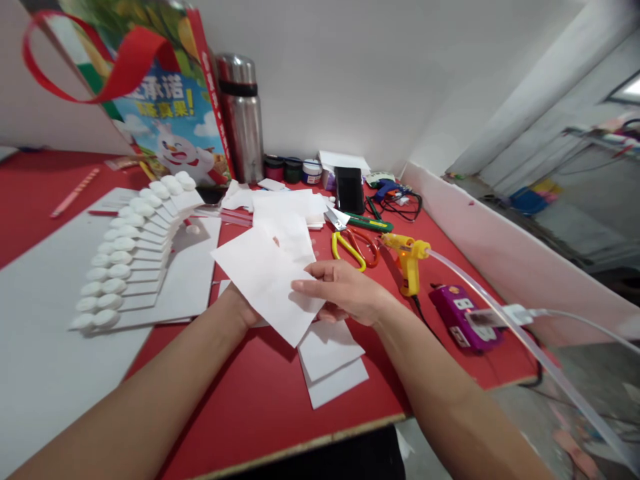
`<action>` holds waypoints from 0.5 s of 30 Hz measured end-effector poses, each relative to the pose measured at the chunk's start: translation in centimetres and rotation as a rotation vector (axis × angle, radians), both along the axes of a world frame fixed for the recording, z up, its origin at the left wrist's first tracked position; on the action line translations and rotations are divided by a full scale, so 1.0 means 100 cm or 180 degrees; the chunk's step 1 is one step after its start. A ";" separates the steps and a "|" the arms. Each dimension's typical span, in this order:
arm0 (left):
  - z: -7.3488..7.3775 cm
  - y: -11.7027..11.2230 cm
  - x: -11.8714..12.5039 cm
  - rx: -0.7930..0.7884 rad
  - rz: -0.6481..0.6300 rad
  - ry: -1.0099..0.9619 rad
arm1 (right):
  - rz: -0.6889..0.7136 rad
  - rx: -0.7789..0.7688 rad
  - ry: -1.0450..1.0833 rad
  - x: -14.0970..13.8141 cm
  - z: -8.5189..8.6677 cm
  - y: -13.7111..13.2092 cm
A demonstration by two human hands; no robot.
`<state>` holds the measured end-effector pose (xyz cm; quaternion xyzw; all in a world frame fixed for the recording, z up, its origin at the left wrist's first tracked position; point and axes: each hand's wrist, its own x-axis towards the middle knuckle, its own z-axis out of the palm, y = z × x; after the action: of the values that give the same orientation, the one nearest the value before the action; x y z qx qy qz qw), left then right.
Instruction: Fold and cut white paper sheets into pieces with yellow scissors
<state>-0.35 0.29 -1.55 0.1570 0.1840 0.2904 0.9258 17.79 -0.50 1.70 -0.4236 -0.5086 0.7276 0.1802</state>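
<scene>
A square sheet of white paper (270, 277) is held tilted above the table. My right hand (345, 290) pinches its right corner, thumb on top and fingers beneath. My left hand (243, 307) is behind the same sheet at its left side, closed on it; most of its fingers are hidden, and a fingertip shows at the upper edge. More white paper (290, 207) lies just beyond the sheet. Under my right hand, overlapping white pieces (333, 353) rest on the red table (235, 413). To the left stands a curved row of white strips with round white tops (123, 257).
Right of my hands lie scissors (347, 250), a yellow glue gun (407, 257) with its cord, and a purple power block (465, 317). Behind are a green cutter (370, 222), a phone (349, 190), paint jars (293, 170), a steel flask (243, 120) and a printed bag (175, 120).
</scene>
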 end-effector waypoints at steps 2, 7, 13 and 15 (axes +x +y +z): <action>-0.004 0.000 0.003 0.0187 0.0164 0.0145 | -0.0147 0.0139 0.0019 -0.003 -0.003 -0.001; -0.003 -0.001 0.009 0.0368 0.0993 0.0423 | -0.1076 0.0383 0.0667 -0.006 -0.006 0.000; 0.000 0.000 0.007 0.0572 0.0747 0.0138 | -0.1037 0.0320 0.0526 -0.007 -0.010 0.002; 0.000 0.001 0.006 0.0542 0.0863 0.0056 | -0.1094 0.0336 0.0528 -0.008 -0.011 0.002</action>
<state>0.21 0.37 -1.60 0.2112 0.1864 0.4259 0.8598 17.00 -0.26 0.62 -0.4327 -0.4497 0.6909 0.3649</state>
